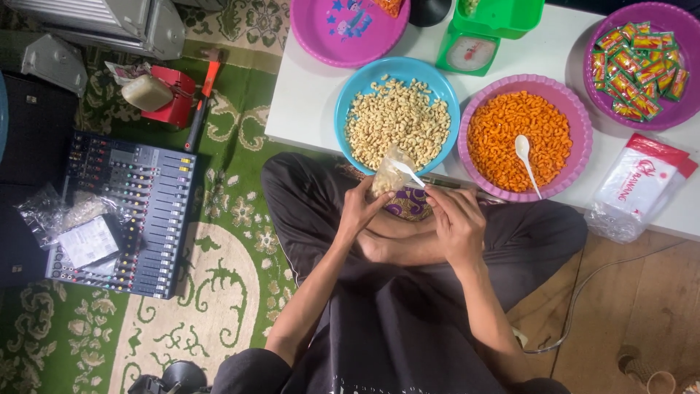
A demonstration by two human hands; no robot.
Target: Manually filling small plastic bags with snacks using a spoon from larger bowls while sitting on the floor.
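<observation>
My left hand pinches a small clear plastic bag part-filled with pale snack pieces, held just below the blue bowl of the same pale pieces. My right hand grips a white plastic spoon whose tip rests at the bag's mouth. I sit cross-legged in dark trousers at the front edge of a low white table. To the right stands a purple bowl of orange snack pieces with a second white spoon lying in it.
A purple bowl of small sachets sits far right, a pack of plastic bags below it. A green scale and pink plate stand behind. On the patterned carpet at left lie an audio mixer and a hammer.
</observation>
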